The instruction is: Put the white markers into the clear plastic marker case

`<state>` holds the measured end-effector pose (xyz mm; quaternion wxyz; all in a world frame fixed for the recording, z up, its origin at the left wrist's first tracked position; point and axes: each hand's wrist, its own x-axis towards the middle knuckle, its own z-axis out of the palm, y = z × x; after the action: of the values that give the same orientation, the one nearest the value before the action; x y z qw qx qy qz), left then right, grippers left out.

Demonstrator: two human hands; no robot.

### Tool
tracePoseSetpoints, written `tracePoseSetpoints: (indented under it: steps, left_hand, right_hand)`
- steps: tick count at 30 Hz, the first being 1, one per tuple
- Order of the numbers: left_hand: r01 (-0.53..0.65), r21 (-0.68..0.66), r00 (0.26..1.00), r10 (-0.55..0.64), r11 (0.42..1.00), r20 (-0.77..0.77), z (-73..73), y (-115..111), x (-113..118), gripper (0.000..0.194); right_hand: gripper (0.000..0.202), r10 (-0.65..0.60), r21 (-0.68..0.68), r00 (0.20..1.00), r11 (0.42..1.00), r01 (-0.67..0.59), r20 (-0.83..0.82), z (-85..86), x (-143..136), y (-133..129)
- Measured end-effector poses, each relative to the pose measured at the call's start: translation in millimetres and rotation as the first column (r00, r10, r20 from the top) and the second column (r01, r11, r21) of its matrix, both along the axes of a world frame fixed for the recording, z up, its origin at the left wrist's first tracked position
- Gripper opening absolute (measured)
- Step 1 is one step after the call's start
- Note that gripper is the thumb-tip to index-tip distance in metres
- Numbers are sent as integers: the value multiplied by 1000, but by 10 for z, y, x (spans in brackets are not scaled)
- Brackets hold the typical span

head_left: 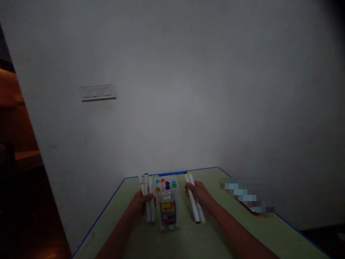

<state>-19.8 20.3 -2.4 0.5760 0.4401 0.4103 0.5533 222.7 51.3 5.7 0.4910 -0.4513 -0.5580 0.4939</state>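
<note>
A clear plastic marker case (169,196) with a yellow and blue label stands upright on the table between my hands. Several markers with coloured ends, among them blue, orange, purple and green, show at its top. Just left of the case, my left hand (140,203) is closed around several white markers (147,201), held nearly upright. To the right and apart from the case, my right hand (199,194) grips two white markers (192,198), one with black ends and one with yellow ends, both tilted.
The pale green table (215,233) has a blue edge and meets a grey wall (172,90). A blurred-out flat item with a red edge (253,210) lies at the table's right side. A switch plate (97,92) is on the wall; a dim opening (21,172) lies at left.
</note>
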Motion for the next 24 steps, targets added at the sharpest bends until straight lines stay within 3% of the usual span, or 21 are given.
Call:
tracePoseSetpoints:
  steps: [2,6,10,13,16,18,21,22,24]
  left_hand:
    - [7,61,1000,-8,998,9,12,-25,7,29]
    - [-66,93,996,72,994,-62,23,-9,5,30]
    - [-121,73,978,132,990,-164,25,-6,13,33]
    - [-161,55,943,170,985,-287,29,-25,31,30]
    - [-172,46,832,170,984,-529,13,-14,33,26]
    - [-171,89,650,180,981,-738,-16,11,22,28]
    - [-163,160,308,205,974,-929,-73,39,16,30]
    - [-160,160,232,195,974,-953,-89,40,23,32]
    - [-156,139,146,162,978,-976,-114,28,47,35]
  right_hand:
    - [31,-51,93,985,993,67,-163,170,85,-36]
    - [36,-46,264,952,956,130,-302,691,130,-166]
    - [34,39,384,954,920,83,-299,1181,-49,-289]
    - [34,68,436,958,898,63,-280,1352,-151,-317]
    - [34,-41,389,959,908,153,-281,1323,-108,-256]
    - [27,-138,331,966,921,206,-217,1186,-32,-181]
    - [21,-172,201,985,965,166,16,831,42,-82]
    - [21,-147,146,986,980,135,77,693,44,-63]
    - [21,-77,57,990,996,70,116,431,20,-44]
